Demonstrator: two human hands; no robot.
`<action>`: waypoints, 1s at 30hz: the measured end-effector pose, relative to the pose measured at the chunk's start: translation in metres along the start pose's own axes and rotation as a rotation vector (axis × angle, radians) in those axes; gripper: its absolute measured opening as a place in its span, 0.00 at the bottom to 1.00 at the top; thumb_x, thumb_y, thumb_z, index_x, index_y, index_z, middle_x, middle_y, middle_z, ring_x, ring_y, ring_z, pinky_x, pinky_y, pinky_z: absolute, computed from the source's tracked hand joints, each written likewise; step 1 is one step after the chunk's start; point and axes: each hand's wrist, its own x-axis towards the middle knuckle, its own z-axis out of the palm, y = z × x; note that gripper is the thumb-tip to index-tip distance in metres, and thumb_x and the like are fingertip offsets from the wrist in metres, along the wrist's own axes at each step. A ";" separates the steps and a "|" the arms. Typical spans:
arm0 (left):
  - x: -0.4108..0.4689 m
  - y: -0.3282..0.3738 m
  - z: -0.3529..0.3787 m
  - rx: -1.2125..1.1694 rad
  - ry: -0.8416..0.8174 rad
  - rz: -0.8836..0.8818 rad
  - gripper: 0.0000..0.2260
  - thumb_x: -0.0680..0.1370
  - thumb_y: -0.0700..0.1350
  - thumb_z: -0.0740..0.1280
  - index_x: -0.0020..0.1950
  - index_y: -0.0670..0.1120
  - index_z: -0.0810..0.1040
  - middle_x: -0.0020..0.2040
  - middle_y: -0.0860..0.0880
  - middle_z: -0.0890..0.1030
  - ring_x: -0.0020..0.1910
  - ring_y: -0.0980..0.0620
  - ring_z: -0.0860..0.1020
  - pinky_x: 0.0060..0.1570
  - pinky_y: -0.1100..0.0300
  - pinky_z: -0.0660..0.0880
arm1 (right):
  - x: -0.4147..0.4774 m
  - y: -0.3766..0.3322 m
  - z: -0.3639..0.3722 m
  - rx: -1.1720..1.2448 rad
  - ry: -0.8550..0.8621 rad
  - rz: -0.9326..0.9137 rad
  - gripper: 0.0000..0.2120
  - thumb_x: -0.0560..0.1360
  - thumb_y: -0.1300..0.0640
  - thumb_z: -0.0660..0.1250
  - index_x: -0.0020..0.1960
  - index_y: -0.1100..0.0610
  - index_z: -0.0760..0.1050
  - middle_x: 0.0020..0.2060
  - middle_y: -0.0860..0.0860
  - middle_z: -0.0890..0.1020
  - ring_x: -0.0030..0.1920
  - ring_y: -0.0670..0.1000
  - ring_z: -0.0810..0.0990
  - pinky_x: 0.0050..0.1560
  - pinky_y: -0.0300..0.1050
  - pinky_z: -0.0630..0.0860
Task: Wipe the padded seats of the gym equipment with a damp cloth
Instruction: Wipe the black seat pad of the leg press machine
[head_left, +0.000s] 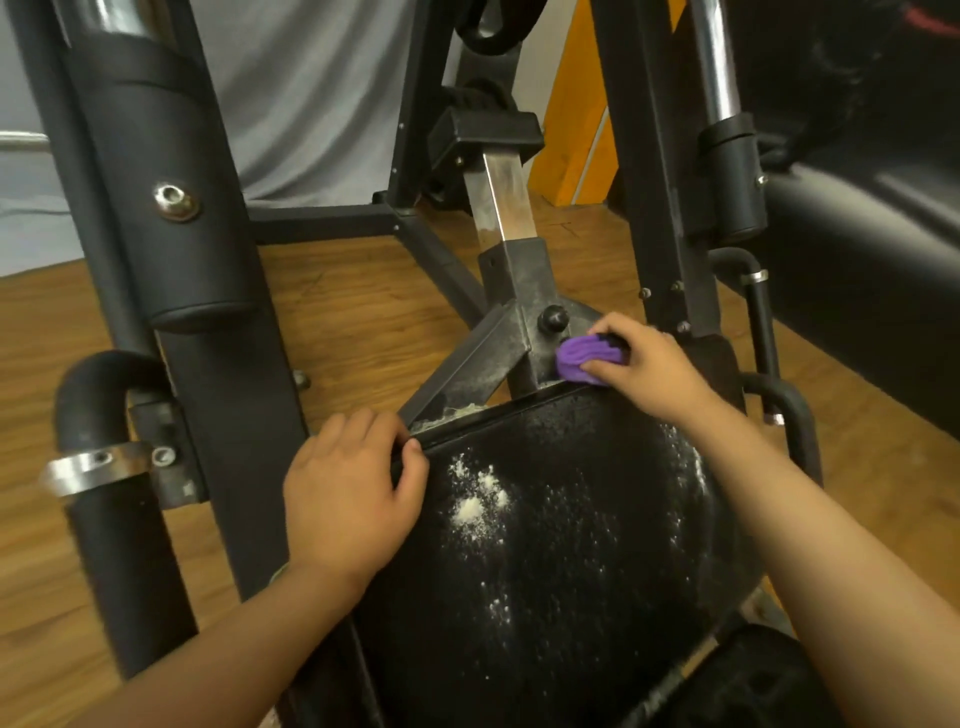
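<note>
A black padded seat (561, 571) fills the lower middle, speckled with white powder, thickest near its left side. My right hand (649, 369) grips a bunched purple cloth (584, 358) at the seat's far edge, against the metal seat post bracket. My left hand (353, 493) holds the seat's far left corner, fingers curled over its edge.
The steel seat post (506, 208) rises behind the seat. A black frame upright with a padded roller (171, 208) stands at the left, a curved black handle (104, 467) below it. Another upright (660, 182) and a black pad (872, 234) stand at the right. Wooden floor lies around.
</note>
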 end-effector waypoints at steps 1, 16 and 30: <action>0.000 0.000 0.001 0.000 0.004 -0.001 0.12 0.76 0.53 0.56 0.41 0.50 0.76 0.37 0.54 0.75 0.39 0.51 0.74 0.35 0.56 0.69 | -0.006 -0.017 0.009 0.016 -0.027 -0.038 0.09 0.72 0.59 0.72 0.50 0.52 0.75 0.41 0.42 0.79 0.43 0.39 0.77 0.43 0.30 0.70; -0.052 0.019 -0.029 -0.331 -0.113 -0.408 0.29 0.77 0.47 0.67 0.74 0.41 0.60 0.75 0.44 0.60 0.74 0.46 0.57 0.73 0.50 0.58 | -0.046 -0.161 0.092 0.117 -0.100 -0.100 0.07 0.72 0.62 0.70 0.47 0.55 0.74 0.41 0.49 0.81 0.44 0.49 0.79 0.47 0.49 0.74; -0.101 0.017 -0.051 -0.812 -0.029 -0.692 0.18 0.78 0.39 0.64 0.67 0.44 0.66 0.64 0.49 0.69 0.60 0.56 0.69 0.47 0.75 0.62 | -0.076 -0.190 0.103 0.194 0.016 0.009 0.08 0.72 0.60 0.71 0.48 0.57 0.74 0.42 0.49 0.81 0.44 0.46 0.80 0.46 0.43 0.77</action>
